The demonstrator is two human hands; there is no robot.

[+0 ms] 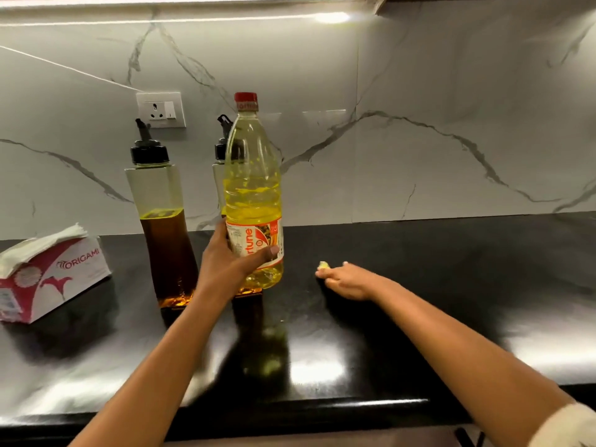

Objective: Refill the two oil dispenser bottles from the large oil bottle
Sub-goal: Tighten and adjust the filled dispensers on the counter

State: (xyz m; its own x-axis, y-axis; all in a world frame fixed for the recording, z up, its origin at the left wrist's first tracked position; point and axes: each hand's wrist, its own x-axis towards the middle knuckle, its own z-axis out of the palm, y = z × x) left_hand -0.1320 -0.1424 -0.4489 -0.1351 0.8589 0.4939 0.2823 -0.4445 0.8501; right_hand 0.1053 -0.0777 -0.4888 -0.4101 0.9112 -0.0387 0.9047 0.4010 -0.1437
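The large oil bottle (253, 188) has a red cap, yellow oil and an orange label. My left hand (232, 256) grips it around the label, holding it upright just above the counter. One dispenser bottle (159, 214) with a black spout cap stands to its left, about half full of dark oil. The second dispenser bottle (221, 150) stands behind the large bottle, mostly hidden; only its black cap and shoulder show. My right hand (346, 280) lies low over the counter to the right, fingers closed on a small pale yellowish scrap (323, 264).
A pink and white tissue box (48, 275) sits at the left on the black glossy counter (419, 317). A marble backsplash with a wall socket (161, 109) rises behind the bottles. The counter's front edge runs along the bottom.
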